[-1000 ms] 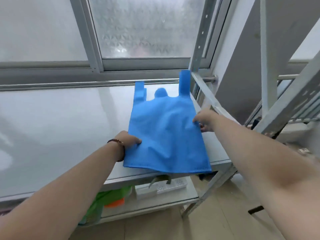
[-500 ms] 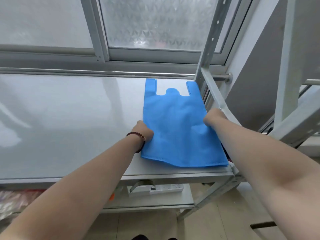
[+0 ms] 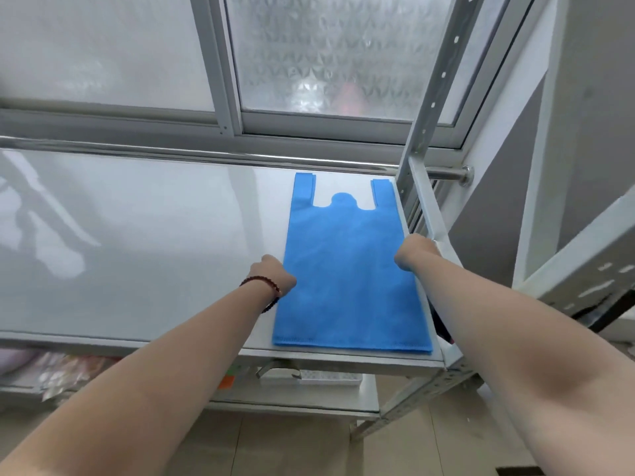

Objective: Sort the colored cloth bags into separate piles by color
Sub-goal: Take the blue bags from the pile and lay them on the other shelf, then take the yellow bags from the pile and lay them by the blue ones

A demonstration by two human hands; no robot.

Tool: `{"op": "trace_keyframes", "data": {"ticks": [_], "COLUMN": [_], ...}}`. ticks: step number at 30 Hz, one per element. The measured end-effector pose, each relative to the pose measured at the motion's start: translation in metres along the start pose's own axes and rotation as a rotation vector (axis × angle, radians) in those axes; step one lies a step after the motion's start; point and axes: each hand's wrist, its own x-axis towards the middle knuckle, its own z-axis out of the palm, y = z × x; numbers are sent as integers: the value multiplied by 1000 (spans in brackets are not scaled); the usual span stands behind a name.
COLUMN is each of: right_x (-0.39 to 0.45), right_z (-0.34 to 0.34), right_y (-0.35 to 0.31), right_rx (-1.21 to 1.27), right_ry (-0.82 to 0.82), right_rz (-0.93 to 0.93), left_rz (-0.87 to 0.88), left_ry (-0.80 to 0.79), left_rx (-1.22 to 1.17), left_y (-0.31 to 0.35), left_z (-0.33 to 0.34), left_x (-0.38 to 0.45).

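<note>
A blue cloth bag [image 3: 347, 269] lies flat on the right end of the white table [image 3: 154, 235], with its handles pointing toward the window. My left hand [image 3: 271, 276], which has a dark bead bracelet at the wrist, holds the bag's left edge about halfway along. My right hand [image 3: 412, 250] holds the right edge, close to the slanted metal frame. Both sets of fingertips are hidden behind the backs of my hands. No other colored bags lie on the tabletop.
A slanted perforated metal post [image 3: 426, 132] rises at the table's right end, and a frosted window [image 3: 326, 56] stands behind the table. On the lower shelf are a white basket [image 3: 326, 377] and plastic-wrapped items [image 3: 65, 369]. Another metal frame [image 3: 584, 262] stands at the right.
The blue bag has gone from lifted and rumpled to lying flat and square on the table's right end. Both hands stayed at its side edges and the view tilted down.
</note>
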Motion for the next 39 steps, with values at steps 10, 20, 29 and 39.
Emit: {"op": "trace_keyframes", "data": {"ticks": [10, 20, 29, 39], "right_x": [-42, -146, -281, -443], "right_z": [-50, -34, -7, 51], "right_y": [-85, -267, -444, -634], "right_rx": [-68, -159, -142, -82], "right_ry": [101, 193, 223, 195], "right_rz": [-580, -1061, -1366, -1623], "left_rz": [203, 2, -191, -367], "left_ry": [353, 457, 600, 704], "left_rx": [340, 415, 379, 291], "left_y": [-59, -169, -302, -492], "left_z": [-140, -247, -368, -481], "left_x": [-29, -95, -165, -227]}}
